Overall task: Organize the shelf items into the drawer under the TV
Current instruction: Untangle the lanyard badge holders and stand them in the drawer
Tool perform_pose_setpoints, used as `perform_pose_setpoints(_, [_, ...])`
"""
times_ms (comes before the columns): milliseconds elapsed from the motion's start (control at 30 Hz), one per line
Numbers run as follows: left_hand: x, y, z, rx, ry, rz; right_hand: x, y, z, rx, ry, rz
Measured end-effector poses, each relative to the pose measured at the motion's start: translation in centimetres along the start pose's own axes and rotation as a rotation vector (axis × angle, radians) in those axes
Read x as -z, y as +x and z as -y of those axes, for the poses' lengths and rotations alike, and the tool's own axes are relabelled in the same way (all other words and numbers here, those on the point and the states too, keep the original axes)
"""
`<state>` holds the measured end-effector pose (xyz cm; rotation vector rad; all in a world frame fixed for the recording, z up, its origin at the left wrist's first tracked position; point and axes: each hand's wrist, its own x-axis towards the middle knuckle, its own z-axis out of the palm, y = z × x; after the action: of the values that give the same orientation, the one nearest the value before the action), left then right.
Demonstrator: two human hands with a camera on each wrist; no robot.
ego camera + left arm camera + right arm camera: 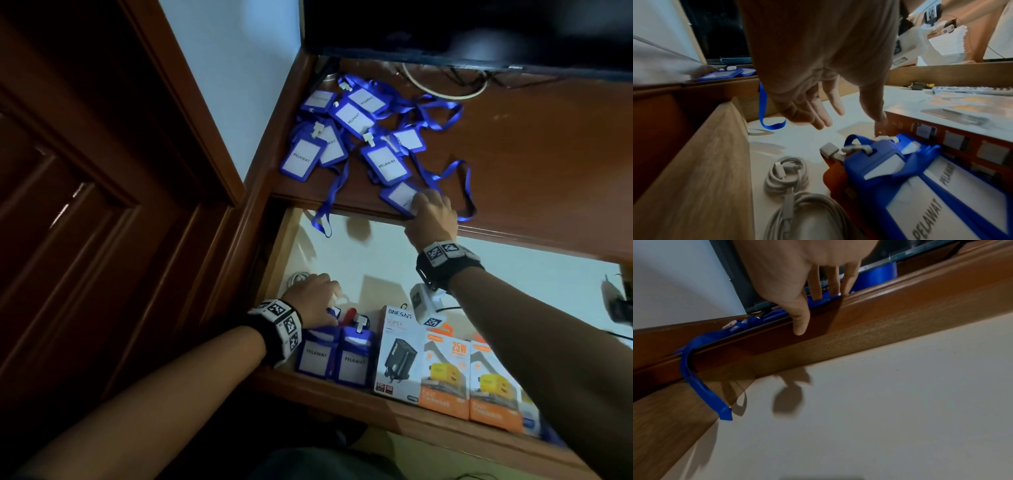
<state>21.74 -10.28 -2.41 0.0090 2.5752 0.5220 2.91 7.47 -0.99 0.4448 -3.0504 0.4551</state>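
Several blue badge holders (342,137) marked PELAWAT lie tangled with their lanyards on the wooden shelf (531,154) under the TV. My right hand (424,202) rests straight fingers on one badge holder (400,197) at the shelf's front edge. The thumb (800,321) hangs down over the wood, off the badge holder (822,300). Below, the drawer (411,421) stands open. Two badge holders (337,358) lie at its front left. My left hand (318,301) hovers open just above these badge holders (910,178), holding nothing.
A white ONESAM charger box (399,353) and two orange charger boxes (472,380) fill the drawer front. White coiled cables (787,175) lie by the left wall (705,162). A lanyard loop (322,219) hangs over the shelf edge. A dark door (85,205) stands left.
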Motion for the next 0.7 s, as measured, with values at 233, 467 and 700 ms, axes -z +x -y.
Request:
perform_pose_setpoints(233, [1.2, 1.3, 0.1, 0.055, -0.359, -0.227, 4.1, 0.7, -1.0, -0.245, 0.384, -0.022])
perform_pose_setpoints(467, [6.0, 4.8, -4.3, -0.096, -0.338, -0.440, 10.7, 0.6, -0.1, -0.312, 0.792, 0.058])
perform_pose_setpoints(700, [13.4, 7.2, -10.2, -0.221, -0.519, -0.762, 16.0, -3.5, 1.7, -0.237, 1.274, -0.054])
